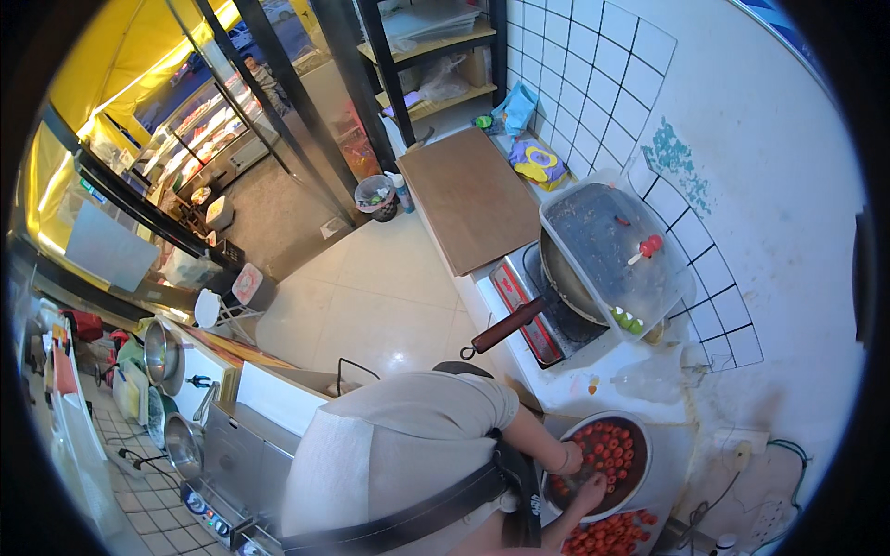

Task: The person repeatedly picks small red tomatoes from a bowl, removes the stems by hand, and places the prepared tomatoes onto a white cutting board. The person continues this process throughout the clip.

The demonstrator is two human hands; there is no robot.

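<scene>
My left hand (569,460) reaches into a round metal basin (643,455), its fingers low over the water and partly hidden. Small round red fruits (612,448), probably hawthorns, float in that basin, several with pale or dark centres. Beside it, nearer the bottom edge of the picture, my right hand (592,490) is over the same basin with its fingers curled. Whether either hand grips a fruit is too small to tell. A heap of red fruits (608,536) lies just below the basin, under my right forearm.
A wok (577,285) sits on a portable gas stove (518,306), its handle jutting over the counter edge. A clear plastic tub (591,208) with skewered red and green fruit overlaps the wok. Brown boards (469,198) lie farther along. Cables (702,511) hang at right.
</scene>
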